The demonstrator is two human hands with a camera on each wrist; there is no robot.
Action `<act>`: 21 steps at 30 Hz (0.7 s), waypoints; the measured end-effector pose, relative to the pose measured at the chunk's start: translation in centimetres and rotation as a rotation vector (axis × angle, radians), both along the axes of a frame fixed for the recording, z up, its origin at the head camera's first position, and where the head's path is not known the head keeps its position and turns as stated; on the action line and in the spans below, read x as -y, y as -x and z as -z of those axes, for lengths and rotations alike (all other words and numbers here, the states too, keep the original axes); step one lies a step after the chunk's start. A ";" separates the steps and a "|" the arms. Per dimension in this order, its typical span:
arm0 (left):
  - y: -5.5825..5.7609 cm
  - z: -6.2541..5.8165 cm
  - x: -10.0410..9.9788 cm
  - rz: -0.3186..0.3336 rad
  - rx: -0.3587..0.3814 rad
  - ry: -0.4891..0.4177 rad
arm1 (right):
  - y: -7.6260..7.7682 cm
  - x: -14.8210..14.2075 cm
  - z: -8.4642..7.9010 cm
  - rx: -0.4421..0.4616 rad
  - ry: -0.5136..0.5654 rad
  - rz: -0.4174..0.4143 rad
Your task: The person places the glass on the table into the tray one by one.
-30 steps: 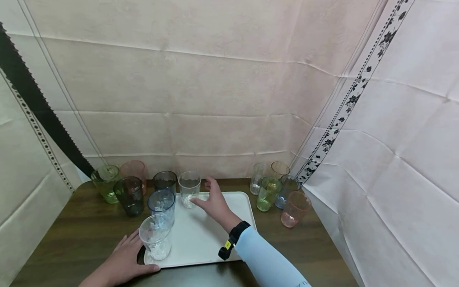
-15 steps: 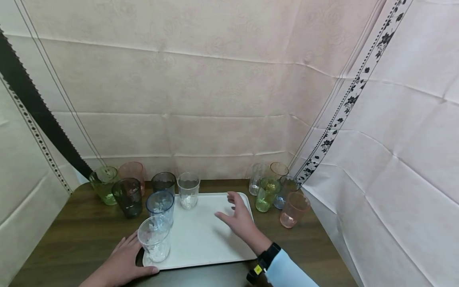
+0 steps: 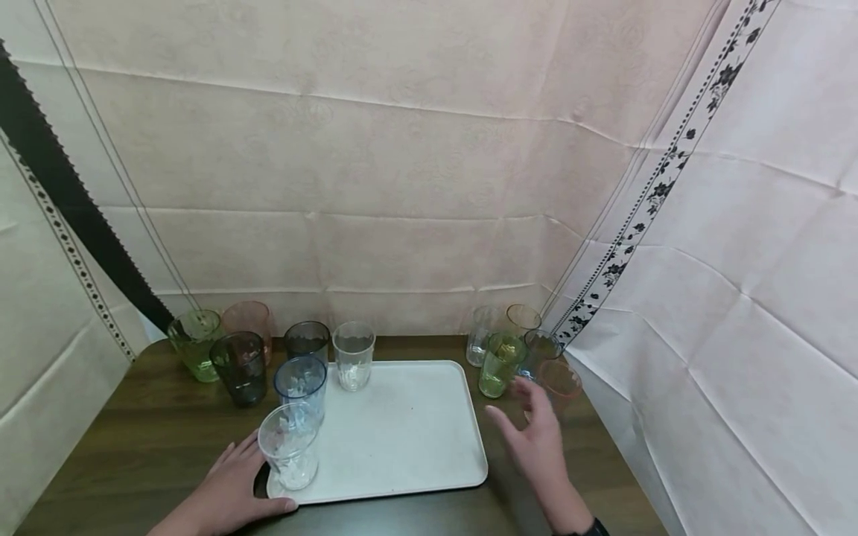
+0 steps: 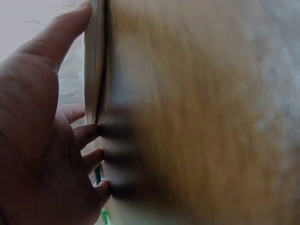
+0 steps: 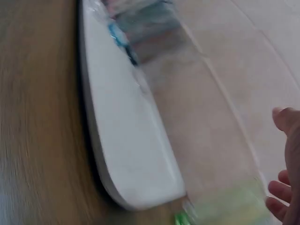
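The tray (image 3: 402, 435) is lying flat on the table (image 3: 100, 447) in the lower middle of the frame and is carrying cups along its left side. The front clear cup (image 3: 291, 455) is standing upright at its lower-left corner; the blue cup (image 3: 302, 383) is standing just behind, and the rear clear cup (image 3: 353, 357) is standing near the tray's back edge. The base of the grey cup (image 3: 307, 339) is being hidden, so whether it is standing on the tray cannot be told. Patterned bases are showing through the clear walls; whether the tinted cups are holding anything cannot be told.

The left hand (image 3: 231, 484), lower left, is lying with thumb and fingers spread beside the front clear cup. Its thumb is touching the tray's front rim; it is gripping nothing. In the left wrist view its fingertips are meeting the line between tray and table, and which they are touching cannot be told.

The right hand (image 3: 536, 447), lower right, is hovering with thumb and fingers well apart, holding nothing, and is partly covering the pink glass (image 3: 560, 378).

Behind it, the clear glass (image 3: 480, 339), yellow glass (image 3: 524, 316), green glass (image 3: 500, 365) and blue glass (image 3: 543, 344) are standing grouped on the table.

At left, the green cup (image 3: 197, 346), pink cup (image 3: 248, 320) and black cup (image 3: 241, 368) are standing close together.
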State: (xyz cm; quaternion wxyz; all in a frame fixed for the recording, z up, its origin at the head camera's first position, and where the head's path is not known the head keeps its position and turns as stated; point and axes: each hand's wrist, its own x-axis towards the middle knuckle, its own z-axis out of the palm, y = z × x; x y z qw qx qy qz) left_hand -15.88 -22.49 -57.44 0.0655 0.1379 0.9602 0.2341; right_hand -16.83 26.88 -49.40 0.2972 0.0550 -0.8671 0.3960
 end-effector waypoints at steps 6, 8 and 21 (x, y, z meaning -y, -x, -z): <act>0.1 0.2 0.0 0.011 -0.007 0.007 | -1.8 -4.4 -0.6 -0.020 -0.007 0.241; 0.2 0.2 0.0 0.008 0.003 0.001 | -2.1 -5.5 -0.4 -0.007 0.007 0.298; 0.2 0.2 0.0 0.004 0.000 0.001 | -0.4 -9.5 2.0 0.129 0.127 0.433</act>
